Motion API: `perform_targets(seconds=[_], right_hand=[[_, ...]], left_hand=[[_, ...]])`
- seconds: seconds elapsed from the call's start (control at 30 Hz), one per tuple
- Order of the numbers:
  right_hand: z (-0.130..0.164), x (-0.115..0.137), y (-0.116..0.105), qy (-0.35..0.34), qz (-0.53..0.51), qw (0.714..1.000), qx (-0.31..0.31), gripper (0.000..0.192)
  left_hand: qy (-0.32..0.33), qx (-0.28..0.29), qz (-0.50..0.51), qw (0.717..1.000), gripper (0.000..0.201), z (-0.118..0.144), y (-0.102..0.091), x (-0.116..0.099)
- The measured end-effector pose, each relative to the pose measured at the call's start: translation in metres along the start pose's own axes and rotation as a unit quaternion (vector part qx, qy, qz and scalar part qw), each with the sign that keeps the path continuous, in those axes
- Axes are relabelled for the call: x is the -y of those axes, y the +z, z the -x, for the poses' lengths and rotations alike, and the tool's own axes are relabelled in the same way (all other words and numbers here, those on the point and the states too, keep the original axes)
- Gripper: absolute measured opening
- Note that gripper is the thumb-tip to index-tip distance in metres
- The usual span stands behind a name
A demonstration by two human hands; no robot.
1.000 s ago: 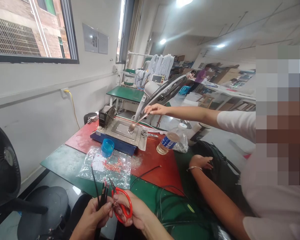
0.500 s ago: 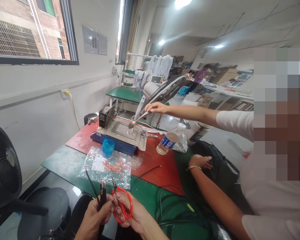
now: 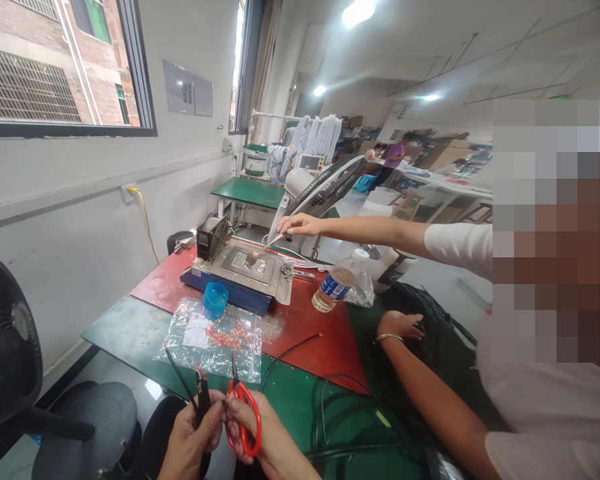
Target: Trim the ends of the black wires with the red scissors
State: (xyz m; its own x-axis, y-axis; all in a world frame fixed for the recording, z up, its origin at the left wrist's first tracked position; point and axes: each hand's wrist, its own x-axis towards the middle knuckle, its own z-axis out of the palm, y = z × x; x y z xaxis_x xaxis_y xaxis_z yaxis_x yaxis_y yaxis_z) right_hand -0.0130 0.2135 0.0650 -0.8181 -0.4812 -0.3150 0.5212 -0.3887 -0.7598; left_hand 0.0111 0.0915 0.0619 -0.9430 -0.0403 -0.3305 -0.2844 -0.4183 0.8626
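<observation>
At the bottom centre my left hand [image 3: 195,427] is closed around a bundle of black cables [image 3: 203,395], whose upper ends show thin bare or coloured wires. One black cable [image 3: 179,373] leans out to the left of the bundle. Close beside it, my right hand [image 3: 255,417] grips red-handled scissors [image 3: 253,427] with the blades pointing up. The fingertips of both hands meet near the cable bundle; what they pinch there is too small to make out. Behind them lies a clear plastic bag [image 3: 180,343] strewn with small red and pale scraps.
A co-worker's hand [image 3: 300,225] holds a spoon [image 3: 253,257] over a blue soldering pot [image 3: 230,291]. A blue cup [image 3: 215,301], a bottle of liquid [image 3: 333,290] and coiled black cables [image 3: 325,400] are on the table. A fan [image 3: 10,327] stands at left.
The co-worker's spoon has moved left and down onto the pot's surface. My hands stay together, and the scissors have turned slightly more upright.
</observation>
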Motion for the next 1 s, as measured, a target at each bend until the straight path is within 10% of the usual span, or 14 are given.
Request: perform_targets(seconds=[1.0], right_hand=[[0.001, 0.002, 0.004, 0.011, 0.009, 1.000, -0.025, 0.049]], left_hand=[[-0.013, 0.012, -0.005, 1.000, 0.051, 0.003, 0.005, -0.003]])
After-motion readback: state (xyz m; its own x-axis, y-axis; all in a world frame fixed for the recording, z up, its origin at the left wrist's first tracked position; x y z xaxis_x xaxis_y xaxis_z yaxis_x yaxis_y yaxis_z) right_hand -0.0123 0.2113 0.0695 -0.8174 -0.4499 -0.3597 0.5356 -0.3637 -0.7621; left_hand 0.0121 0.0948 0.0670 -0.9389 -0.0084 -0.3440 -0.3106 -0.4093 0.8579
